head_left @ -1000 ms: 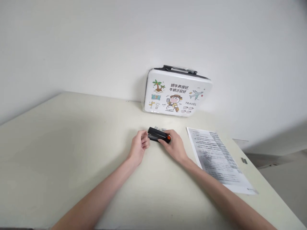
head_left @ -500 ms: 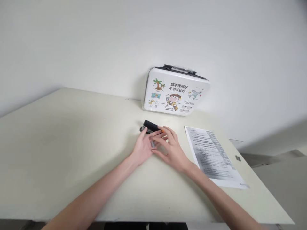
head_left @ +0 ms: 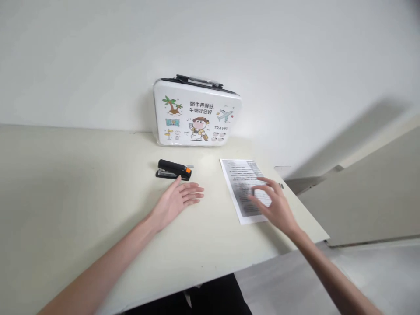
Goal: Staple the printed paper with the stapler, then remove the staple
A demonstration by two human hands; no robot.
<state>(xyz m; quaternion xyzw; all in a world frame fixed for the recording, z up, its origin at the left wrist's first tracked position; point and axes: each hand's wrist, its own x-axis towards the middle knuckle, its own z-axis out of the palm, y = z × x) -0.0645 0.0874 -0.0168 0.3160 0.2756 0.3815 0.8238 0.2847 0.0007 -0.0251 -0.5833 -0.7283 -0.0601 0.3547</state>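
Observation:
My left hand is open, palm up and fingers stretched, just in front of the black stapler. That stapler lies on the table with its orange-marked end to the right; the thumb tip overlaps its lower edge. Over the printed sheet, my right hand pinches a small grey strip of staples between thumb and fingertips. Another thin grey strip lies behind the stapler's orange end.
Against the wall stands a white case with cartoon prints and a black handle. A small dark piece sits near the right edge of the table. Beyond that edge is a grey floor.
My hands have come apart. The right has moved to the right over the sheet with the staples, while the left has stayed by the stapler, its palm now bare. The view has turned right.

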